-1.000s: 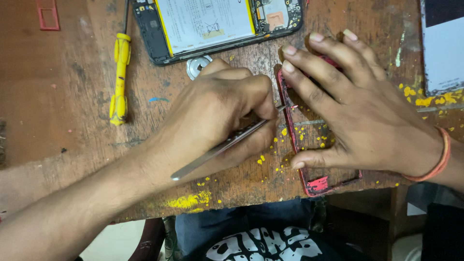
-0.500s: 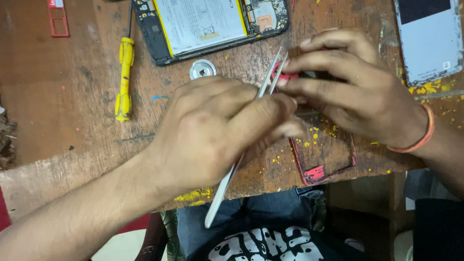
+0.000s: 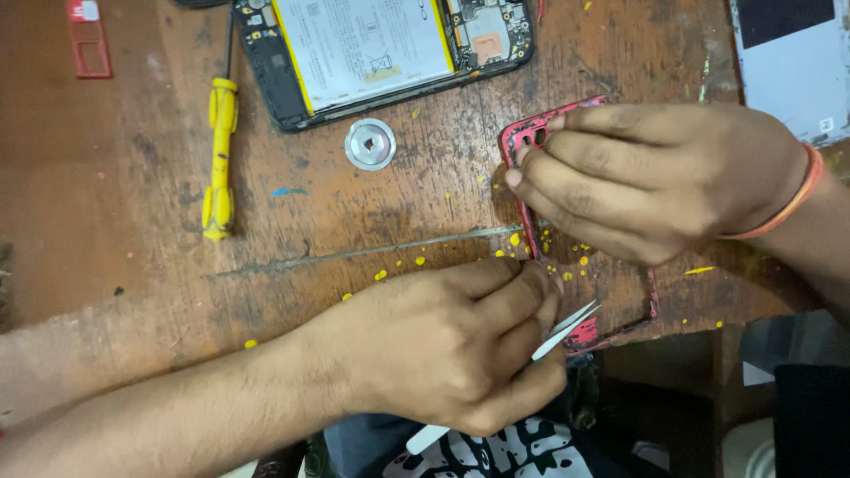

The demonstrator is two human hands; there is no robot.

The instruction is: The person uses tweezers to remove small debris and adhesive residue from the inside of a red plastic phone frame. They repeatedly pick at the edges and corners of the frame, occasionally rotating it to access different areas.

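My left hand [image 3: 443, 341] grips metal tweezers [image 3: 560, 326] near the table's front edge, their tips pointing right at the lower corner of a red phone frame [image 3: 531, 137]. My right hand [image 3: 660, 181] lies over that frame and pinches its upper left corner with the fingertips. The frame's lower edge [image 3: 611, 332] hangs past the table edge. An orange band circles my right wrist.
An opened phone with its battery showing [image 3: 372, 49] lies at the back. A round metal disc [image 3: 370, 143] sits below it. A yellow screwdriver [image 3: 220, 155] lies to the left, a small red tray [image 3: 87, 37] at far left, a white phone panel [image 3: 792, 62] at top right. Yellow crumbs dot the wood.
My left hand has dropped from the frame's top to the front edge, tweezers now pointing right at the lower corner. My right hand has shifted its grip to the frame's upper corner.
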